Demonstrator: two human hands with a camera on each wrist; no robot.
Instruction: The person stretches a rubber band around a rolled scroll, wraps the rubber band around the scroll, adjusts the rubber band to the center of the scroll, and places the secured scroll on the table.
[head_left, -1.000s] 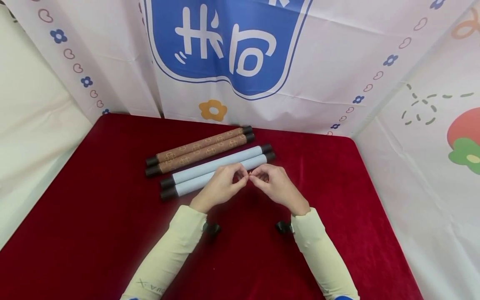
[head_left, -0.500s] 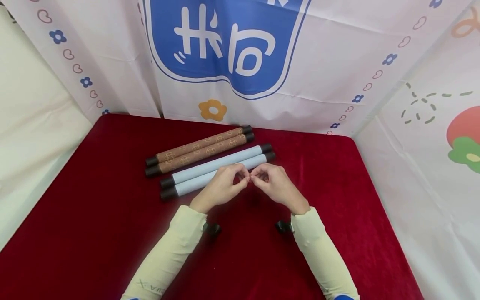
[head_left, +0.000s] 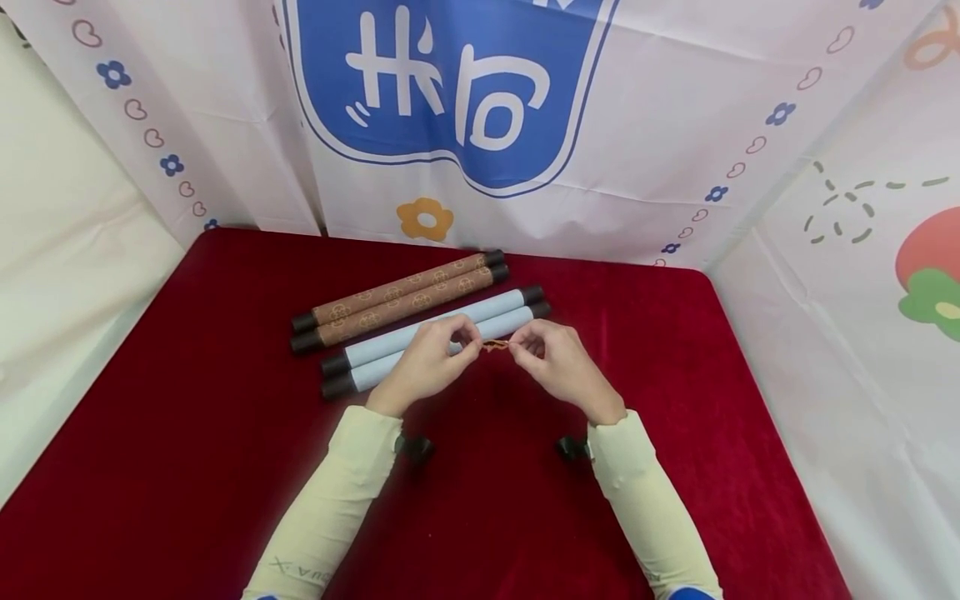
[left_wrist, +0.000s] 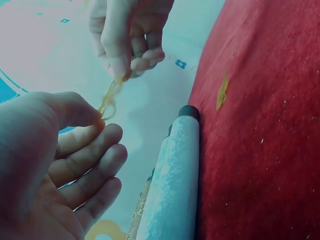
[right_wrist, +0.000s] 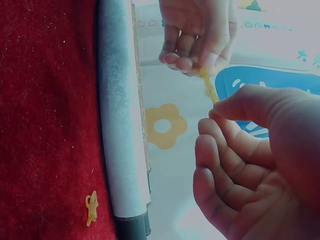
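Note:
My left hand [head_left: 427, 358] pinches one end of a thin, looped yellow rubber band [head_left: 495, 344] between thumb and forefinger. The other end is pinched by my right hand [head_left: 558, 362], so the band spans the small gap between both hands. Twisted loops show in the left wrist view on this rubber band [left_wrist: 109, 102]. A second yellow rubber band [right_wrist: 92, 208] lies on the red cloth beside the nearest roll. Behind the hands rest two light-blue scroll rolls [head_left: 442, 329] with black ends, partly covered by the left hand.
Two brown patterned scroll rolls [head_left: 405, 298] with black ends lie farther back, side by side. Red velvet cloth [head_left: 225, 467] covers the table. A printed white curtain [head_left: 600, 225] hangs along the back edge, and more white fabric flanks both sides.
The hands were nearly touching at their fingertips; they have now drawn slightly apart, and the rubber band shows between them. The rolls have stayed put.

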